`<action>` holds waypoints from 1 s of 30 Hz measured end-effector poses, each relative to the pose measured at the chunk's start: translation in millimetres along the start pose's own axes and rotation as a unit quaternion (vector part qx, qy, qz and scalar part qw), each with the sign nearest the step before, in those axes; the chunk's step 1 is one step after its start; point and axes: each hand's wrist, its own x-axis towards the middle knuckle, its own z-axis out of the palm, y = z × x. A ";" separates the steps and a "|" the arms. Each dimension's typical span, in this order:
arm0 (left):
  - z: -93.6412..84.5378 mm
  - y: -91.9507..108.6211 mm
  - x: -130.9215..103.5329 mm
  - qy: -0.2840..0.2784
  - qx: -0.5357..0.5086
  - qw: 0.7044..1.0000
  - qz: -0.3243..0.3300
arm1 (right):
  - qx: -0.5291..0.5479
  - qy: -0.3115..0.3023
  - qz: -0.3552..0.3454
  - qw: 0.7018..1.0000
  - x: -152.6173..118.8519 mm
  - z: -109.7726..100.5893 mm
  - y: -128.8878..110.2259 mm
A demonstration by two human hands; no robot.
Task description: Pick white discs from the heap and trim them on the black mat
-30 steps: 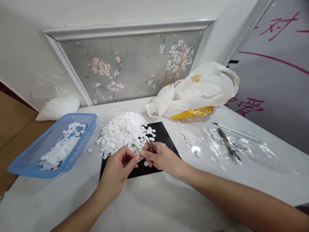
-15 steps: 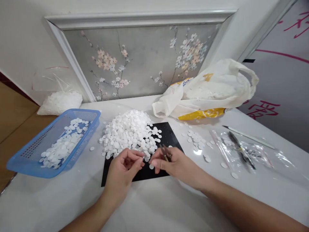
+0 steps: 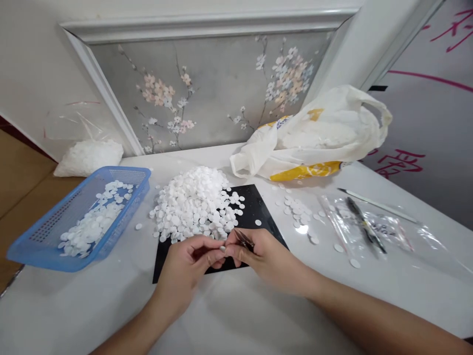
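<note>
My left hand [image 3: 190, 261] is closed in a pinch, thumb and forefinger on the edge of a small white disc [image 3: 222, 248]. The fingertips of my right hand [image 3: 254, 249] meet that same disc from the other side. Tucked in the right hand is a small dark metal tool with two pointed prongs [image 3: 244, 238]; whether it is tweezers or scissors I cannot tell. Both hands hover over the front of a black mat [image 3: 162, 264]. Just behind them a large heap of white discs [image 3: 195, 202] covers much of the mat.
At left stands a blue plastic basket [image 3: 40, 264] with more discs inside. A clear bag of white pieces [image 3: 88, 157] leans behind it. A white carrier bag [image 3: 314, 143] lies at the back. On the right are loose discs [image 3: 297, 211], a black pen [image 3: 365, 225], a pale craft knife [image 3: 377, 204] and zip bags [image 3: 399, 236].
My hands have come together, so their fingertips now meet at the small disc. The tool in my right hand has tilted to the left. The whole view has shifted slightly.
</note>
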 end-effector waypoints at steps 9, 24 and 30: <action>-2.1 4.5 -5.0 -0.031 -0.190 0.976 -0.101 | -0.133 0.104 -0.012 0.986 -3.1 -15.5 -3.4; -5.2 3.1 -5.6 -0.025 -0.219 0.971 -0.092 | -0.248 0.118 -0.219 0.936 -11.2 6.2 13.5; -5.2 4.2 -6.5 -0.037 -0.182 0.979 -0.083 | -0.271 0.118 -0.228 0.928 -12.3 6.1 12.2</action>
